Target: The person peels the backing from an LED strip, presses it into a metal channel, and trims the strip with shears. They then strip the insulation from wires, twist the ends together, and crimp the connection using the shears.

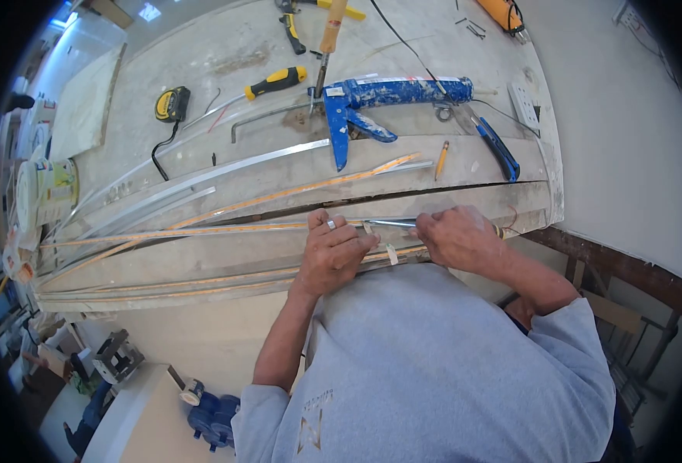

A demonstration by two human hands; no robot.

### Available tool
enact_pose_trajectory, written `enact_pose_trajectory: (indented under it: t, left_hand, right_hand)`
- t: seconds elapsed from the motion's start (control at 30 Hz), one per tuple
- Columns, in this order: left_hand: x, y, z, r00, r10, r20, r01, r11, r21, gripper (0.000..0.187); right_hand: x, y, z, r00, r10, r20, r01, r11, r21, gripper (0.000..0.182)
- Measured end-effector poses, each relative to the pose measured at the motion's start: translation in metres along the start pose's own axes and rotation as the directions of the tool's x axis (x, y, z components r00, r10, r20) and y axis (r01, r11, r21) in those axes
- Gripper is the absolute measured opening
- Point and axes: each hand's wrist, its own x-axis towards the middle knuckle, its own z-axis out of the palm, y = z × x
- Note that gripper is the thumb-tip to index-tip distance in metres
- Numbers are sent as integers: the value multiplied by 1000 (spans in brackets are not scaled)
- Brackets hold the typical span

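My left hand (332, 251), with a ring on one finger, is closed on a long thin strip (241, 228) with an orange line along it. My right hand (460, 238) is closed round a slim metal tool (391, 223), whose shaft points left to the strip's end beside my left hand. A small pale scrap (392, 254) hangs just right of my left fingers. Another orange-lined strip (295, 188) slants across the board behind my hands. More strips lie along the near edge of the bench.
Behind my hands lie a blue caulking gun (395, 92), a blue cutter knife (497, 149), a pencil (441, 160), a yellow-black screwdriver (279, 82) and a tape measure (172, 104). A power strip (523, 108) sits at the right edge, a bucket (48, 189) at the left.
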Motion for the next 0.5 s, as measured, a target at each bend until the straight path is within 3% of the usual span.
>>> enact_pose_trajectory:
  t: [0.2,0.27,0.4,0.5]
  left_hand:
    - [-7,-7,4,1000,-12,7,12,1000,0,26]
    - [-8,-7,4,1000,-19,3,19,1000,-8,26]
    - [-5,-8,5,998,8,-54,-11,999,-45,25]
    - [-4,-7,4,999,8,-42,-10,999,-49,26]
  right_hand:
    - [-13,-14,6,997,45,-63,-47,998,-33,27]
    - [-16,-16,10,984,-11,-175,0,998,-64,26]
    - [-15,-21,4,989,19,-147,-27,998,-56,25]
    - [-16,-25,3,997,66,-30,-68,994,-82,20]
